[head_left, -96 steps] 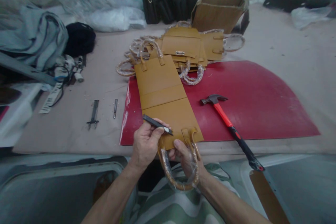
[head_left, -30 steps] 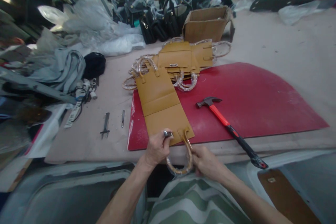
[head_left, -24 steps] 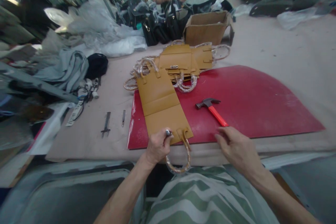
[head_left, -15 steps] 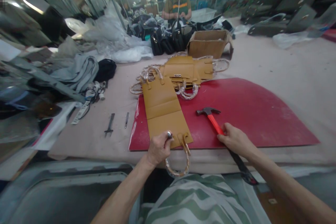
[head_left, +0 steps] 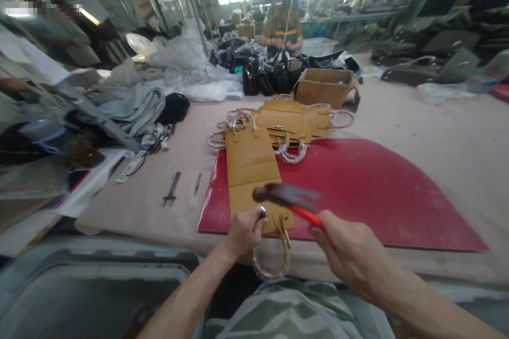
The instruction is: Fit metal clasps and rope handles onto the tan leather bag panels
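My right hand (head_left: 345,243) is wrapped round the red shaft of a claw hammer (head_left: 284,196), its blurred head raised above the tan bag panel (head_left: 254,167), which lies on the red mat (head_left: 358,185). My left hand (head_left: 244,233) pinches a metal-ended punch (head_left: 263,212) over the panel's near end, beside the looped handle (head_left: 274,276). I expect the hammer to be head-heavy, steadiest gripped lower; the panel, flexible and easily marked, is best held by its edges. Just before, the hammer lay on the mat.

Mustard-tan panel (head_left: 253,169), crimson mat (head_left: 369,196), orange-red hammer handle (head_left: 305,216), green-and-white wavy-striped garment (head_left: 300,312)
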A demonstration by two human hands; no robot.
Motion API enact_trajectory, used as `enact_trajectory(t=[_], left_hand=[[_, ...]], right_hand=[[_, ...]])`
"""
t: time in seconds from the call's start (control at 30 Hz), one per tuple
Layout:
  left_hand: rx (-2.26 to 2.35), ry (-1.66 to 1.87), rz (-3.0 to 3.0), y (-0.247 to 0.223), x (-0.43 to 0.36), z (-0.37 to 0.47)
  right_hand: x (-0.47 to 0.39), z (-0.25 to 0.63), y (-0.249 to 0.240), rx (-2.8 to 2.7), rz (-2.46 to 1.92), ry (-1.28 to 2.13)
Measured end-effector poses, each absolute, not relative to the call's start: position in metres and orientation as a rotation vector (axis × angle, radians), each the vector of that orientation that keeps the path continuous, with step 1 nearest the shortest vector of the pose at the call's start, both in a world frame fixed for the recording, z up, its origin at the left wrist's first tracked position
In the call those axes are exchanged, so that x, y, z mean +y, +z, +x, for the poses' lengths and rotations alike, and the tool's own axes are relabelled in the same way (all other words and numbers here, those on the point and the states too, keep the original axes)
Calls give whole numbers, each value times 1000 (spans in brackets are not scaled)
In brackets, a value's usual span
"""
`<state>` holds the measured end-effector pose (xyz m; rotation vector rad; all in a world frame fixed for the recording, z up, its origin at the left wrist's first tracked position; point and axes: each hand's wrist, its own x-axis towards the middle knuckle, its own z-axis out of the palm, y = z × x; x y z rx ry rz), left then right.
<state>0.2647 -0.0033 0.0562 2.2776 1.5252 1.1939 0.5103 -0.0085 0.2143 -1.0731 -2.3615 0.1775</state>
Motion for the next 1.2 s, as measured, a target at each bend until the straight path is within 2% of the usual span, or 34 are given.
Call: enact_trajectory(t=[0.1,0.27,0.37,0.43,0.6,0.67,0.73,0.8,0.87,0.93,1.07,1.2], left_hand=[[1543,1199,2287,56,-3,265],[1504,1175,2300,60,-3,265],[1512,1163,2276,61,-3,265],[1505,1169,2260,61,-3,265],[1469,1211,2266,62,-4,265],[1452,1205,2265,64,-4,265],[1448,1193,2259,66,-5,264],[1454,1170,2250,68,-5,263],[1451,1143,2234,69,-6,262],[1439,1117,2205,70,-7,261],[1433,1087,2075,70,-7,264],[1532,1325,1433,74,3,258]], right_hand=[[-10,507,225,-2548,-974,18],[-17,504,233,-2204,-1067,-17],[-14,511,219,-2494,-1046,-19],[-6,519,209,-2568,-1189,126],[24,551,177,-2203,-1614,683],[37,565,157,-2110,-1719,796],[47,576,138,-2090,-1861,696],[52,577,126,-2155,-1916,385],[51,566,121,-2230,-1791,66],[45,543,119,-2268,-1550,-9],[24,483,106,-2374,-1156,342],[9,454,88,-2382,-1144,505]])
